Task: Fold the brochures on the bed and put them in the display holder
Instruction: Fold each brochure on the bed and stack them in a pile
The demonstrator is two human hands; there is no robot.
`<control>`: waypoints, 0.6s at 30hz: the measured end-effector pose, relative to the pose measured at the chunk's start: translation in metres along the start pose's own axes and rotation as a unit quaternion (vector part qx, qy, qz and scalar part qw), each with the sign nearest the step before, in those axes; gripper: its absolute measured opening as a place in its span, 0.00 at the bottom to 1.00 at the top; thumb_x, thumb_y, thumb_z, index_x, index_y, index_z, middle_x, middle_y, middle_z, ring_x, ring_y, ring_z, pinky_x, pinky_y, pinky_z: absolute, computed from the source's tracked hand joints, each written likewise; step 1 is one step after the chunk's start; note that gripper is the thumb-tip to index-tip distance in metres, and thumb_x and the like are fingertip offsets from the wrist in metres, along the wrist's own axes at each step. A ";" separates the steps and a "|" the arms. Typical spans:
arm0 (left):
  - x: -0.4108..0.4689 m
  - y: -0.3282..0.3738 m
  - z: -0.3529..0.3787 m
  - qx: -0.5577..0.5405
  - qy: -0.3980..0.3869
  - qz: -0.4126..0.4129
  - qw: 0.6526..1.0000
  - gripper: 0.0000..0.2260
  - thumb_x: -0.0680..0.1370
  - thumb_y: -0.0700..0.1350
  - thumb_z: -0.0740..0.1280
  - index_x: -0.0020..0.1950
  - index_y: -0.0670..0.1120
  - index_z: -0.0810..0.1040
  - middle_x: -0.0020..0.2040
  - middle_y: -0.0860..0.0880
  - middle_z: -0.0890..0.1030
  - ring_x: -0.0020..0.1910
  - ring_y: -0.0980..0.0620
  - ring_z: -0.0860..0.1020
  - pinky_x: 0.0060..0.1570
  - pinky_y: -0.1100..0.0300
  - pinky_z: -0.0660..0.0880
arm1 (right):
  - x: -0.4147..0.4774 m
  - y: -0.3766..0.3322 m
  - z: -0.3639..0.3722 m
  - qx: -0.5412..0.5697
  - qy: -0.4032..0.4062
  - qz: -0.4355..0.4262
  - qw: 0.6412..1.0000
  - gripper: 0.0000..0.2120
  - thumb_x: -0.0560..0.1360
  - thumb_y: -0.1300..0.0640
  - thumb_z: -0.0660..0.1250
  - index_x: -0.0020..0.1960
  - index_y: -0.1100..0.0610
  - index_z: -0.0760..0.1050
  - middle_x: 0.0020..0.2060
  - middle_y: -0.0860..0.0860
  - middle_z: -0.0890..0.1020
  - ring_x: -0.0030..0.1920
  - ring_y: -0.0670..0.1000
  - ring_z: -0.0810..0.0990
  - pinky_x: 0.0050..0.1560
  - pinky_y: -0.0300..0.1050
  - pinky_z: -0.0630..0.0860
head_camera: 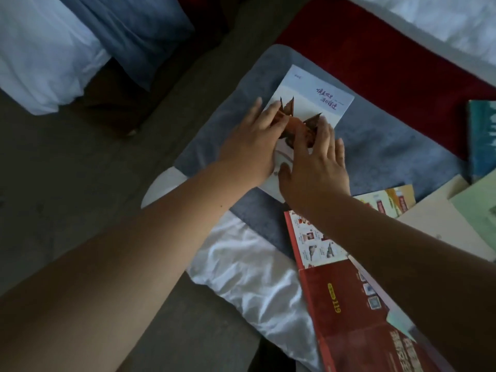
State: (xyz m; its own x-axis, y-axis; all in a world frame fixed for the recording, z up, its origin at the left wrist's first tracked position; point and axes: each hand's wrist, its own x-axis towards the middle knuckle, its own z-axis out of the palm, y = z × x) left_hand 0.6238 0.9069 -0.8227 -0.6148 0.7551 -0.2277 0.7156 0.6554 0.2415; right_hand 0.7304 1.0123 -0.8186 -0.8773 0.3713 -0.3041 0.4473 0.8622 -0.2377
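A folded white brochure (316, 95) with dark handwriting and a brown roof picture lies on the grey-blue bed runner (381, 146). My left hand (249, 140) presses flat on its left part, fingers spread. Beside it, my right hand (314, 165) lies flat over the brochure's lower half, fingers apart. A red unfolded brochure (346, 299) marked 119 lies near me under my right forearm. More brochures sit to the right: a yellow-orange one (394, 200), a cream one (440, 221), a green one (480, 205) and a teal one (483, 140). No display holder is in view.
White bedding (249, 267) shows under the runner at the bed's corner. A dark red bed runner (375, 57) crosses behind. The grey floor (67, 170) lies to the left, with a second bed in white and blue covers (53, 49) beyond it.
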 end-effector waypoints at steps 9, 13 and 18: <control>-0.005 -0.014 0.010 0.087 -0.088 0.032 0.992 0.36 0.85 0.52 0.59 0.85 0.50 0.39 0.84 0.47 0.34 0.83 0.43 0.36 0.82 0.45 0.47 | 0.005 0.011 0.012 -0.020 -0.036 -0.015 0.999 0.39 0.83 0.42 0.56 0.84 0.53 0.38 0.82 0.59 0.39 0.82 0.58 0.39 0.82 0.55 0.40; -0.005 -0.016 0.033 0.095 -0.063 0.031 0.993 0.29 0.86 0.56 0.44 0.84 0.50 0.38 0.84 0.47 0.35 0.82 0.43 0.35 0.80 0.44 0.41 | 0.010 0.014 0.025 -0.040 -0.045 -0.010 0.998 0.35 0.84 0.41 0.46 0.84 0.55 0.37 0.82 0.59 0.38 0.82 0.58 0.38 0.81 0.54 0.38; 0.000 -0.018 0.042 0.107 -0.060 0.029 0.992 0.30 0.83 0.56 0.40 0.85 0.51 0.40 0.85 0.48 0.38 0.83 0.44 0.37 0.80 0.45 0.40 | 0.019 0.017 0.028 -0.053 -0.051 -0.015 0.997 0.36 0.80 0.40 0.41 0.84 0.55 0.38 0.82 0.60 0.39 0.82 0.59 0.38 0.82 0.55 0.39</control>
State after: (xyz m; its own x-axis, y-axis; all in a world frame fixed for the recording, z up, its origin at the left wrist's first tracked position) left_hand 0.6246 0.8941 -0.8668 -0.5362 0.7752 -0.3340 0.8100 0.5839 0.0548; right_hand 0.7264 1.0241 -0.8540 -0.8654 0.3127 -0.3914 0.3957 0.9058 -0.1512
